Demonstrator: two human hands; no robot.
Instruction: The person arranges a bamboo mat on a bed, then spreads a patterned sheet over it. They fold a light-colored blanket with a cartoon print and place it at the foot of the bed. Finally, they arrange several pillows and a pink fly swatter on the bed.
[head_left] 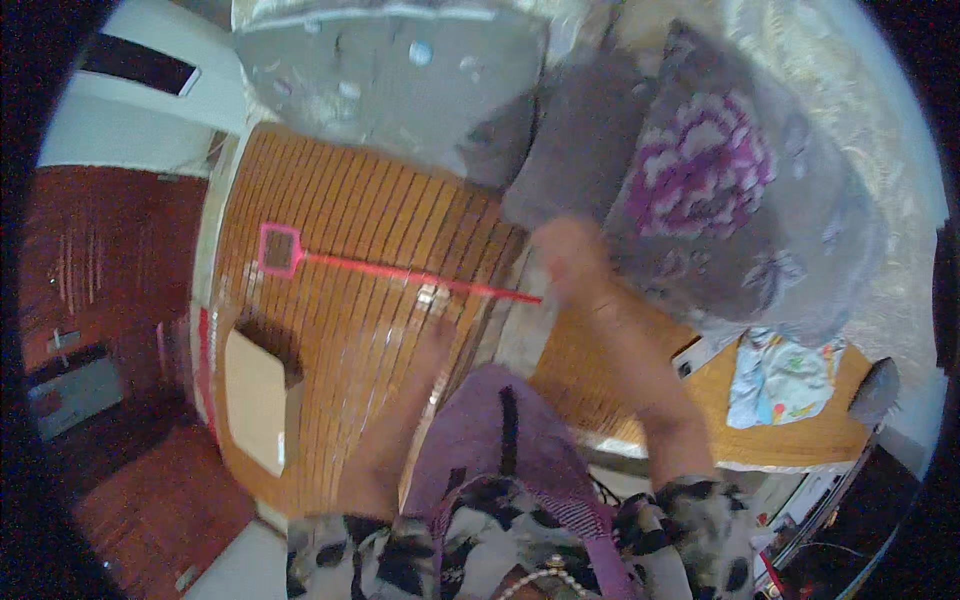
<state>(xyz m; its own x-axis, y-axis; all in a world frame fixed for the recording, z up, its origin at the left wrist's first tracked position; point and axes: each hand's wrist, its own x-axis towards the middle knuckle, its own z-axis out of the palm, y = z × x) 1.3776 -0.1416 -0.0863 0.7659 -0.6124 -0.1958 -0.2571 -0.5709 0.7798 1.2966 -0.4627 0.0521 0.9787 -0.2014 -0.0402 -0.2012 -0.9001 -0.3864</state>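
A fly swatter with a pink square head and a long red handle lies across the slatted bamboo mat. My left hand, smeared by motion, is just below the handle, beside a small whitish thing too blurred to name. Farther right, my right hand is at the lower edge of a dark grey cushion, close to the handle's end. Its fingers are blurred, so whether they grip fabric does not show. Right of it rests a grey cushion with a purple flower.
A grey spotted cushion stands along the back. An open cardboard box sits at the mat's left. On the right are a folded white printed cloth, a small white-and-black item and a dark grey object.
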